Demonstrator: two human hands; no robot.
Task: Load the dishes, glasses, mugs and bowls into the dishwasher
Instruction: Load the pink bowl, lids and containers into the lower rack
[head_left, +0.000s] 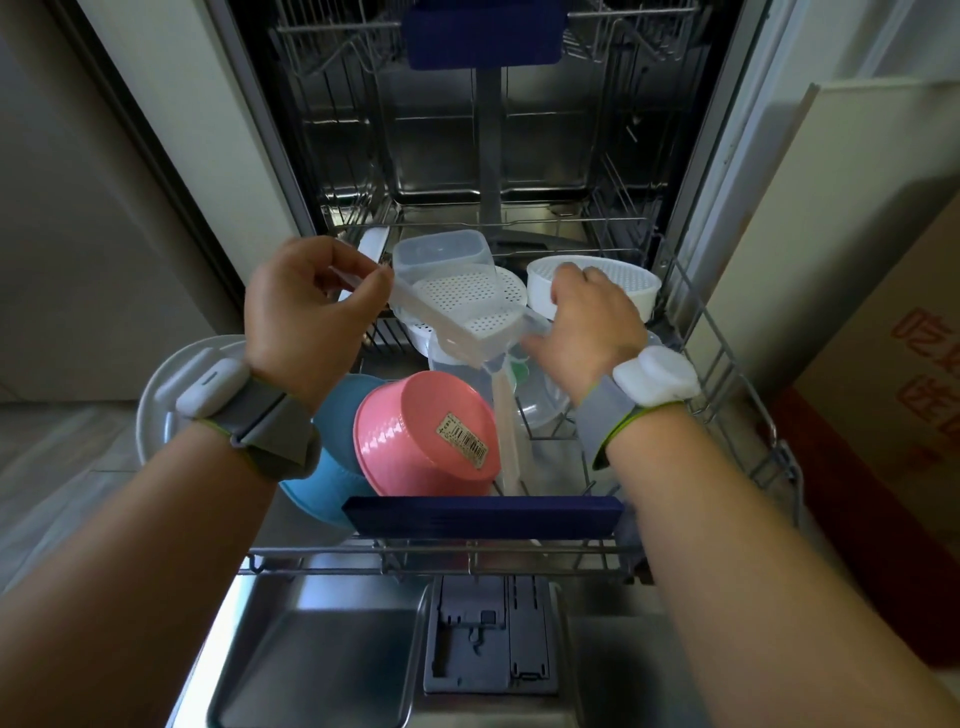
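Observation:
The dishwasher's lower rack (727, 364) is pulled out over the open door. Above it I hold a clear rectangular plastic container (457, 306) with a white perforated insert. My left hand (306, 317) pinches its left end and my right hand (587, 322) grips its right end. Below sit an upturned pink bowl (426, 436) with a barcode sticker, a blue bowl (332, 415) and a white plate (156, 395) at the left. A white perforated strainer bowl (623, 286) stands at the rack's back right, partly behind my right hand. Another clear container (441, 249) lies behind.
The upper rack (332, 31) with a blue handle (483, 36) hangs above. The lower rack's blue handle (483, 514) crosses the front. The door's detergent compartment (488, 639) is below. A cardboard box (883, 312) stands at the right, a cabinet panel (78, 234) at the left.

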